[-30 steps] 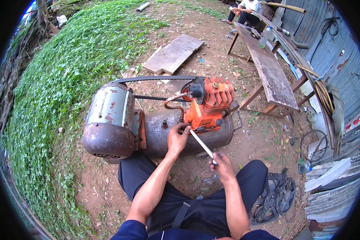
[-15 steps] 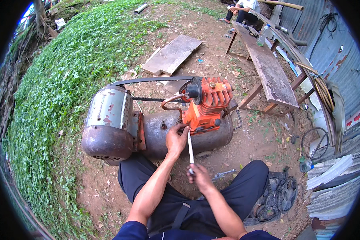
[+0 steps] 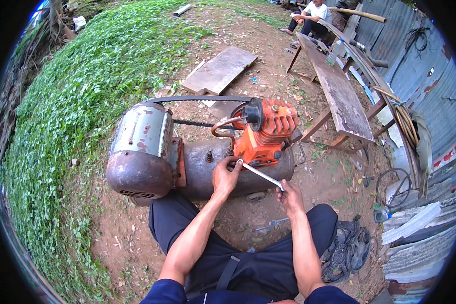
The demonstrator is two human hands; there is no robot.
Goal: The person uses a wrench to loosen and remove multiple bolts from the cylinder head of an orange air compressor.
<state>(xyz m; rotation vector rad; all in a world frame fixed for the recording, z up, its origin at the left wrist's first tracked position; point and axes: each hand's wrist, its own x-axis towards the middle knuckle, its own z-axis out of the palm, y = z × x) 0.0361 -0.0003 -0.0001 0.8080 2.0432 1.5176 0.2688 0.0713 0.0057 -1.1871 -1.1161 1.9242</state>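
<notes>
with left hand (image 3: 224,178) pinching the head of a pale metal wrench (image 3: 261,174) and right hand (image 3: 292,198) closed on its opposite end, apart from each other, crouched or seated low over the work. holding the wrench slantwise at the foot of an orange compressor pump (image 3: 265,139), beside the rusty tank (image 3: 197,153). gripping the head probably to steady it, and the far end probably for leverage. not possible to make out any fastener beneath the fingers. with knees (image 3: 323,219) spread, seemingly for working room. with pump at right and grey motor (image 3: 141,133) at left, both apparently mounted on the tank for support, and a black belt (image 3: 202,98) running between. with a metal tool (image 3: 272,224), hard to identify, on the ground within reach. beyond, a weathered bench (image 3: 337,88) bearing a plastic bottle (image 3: 334,53).
</notes>
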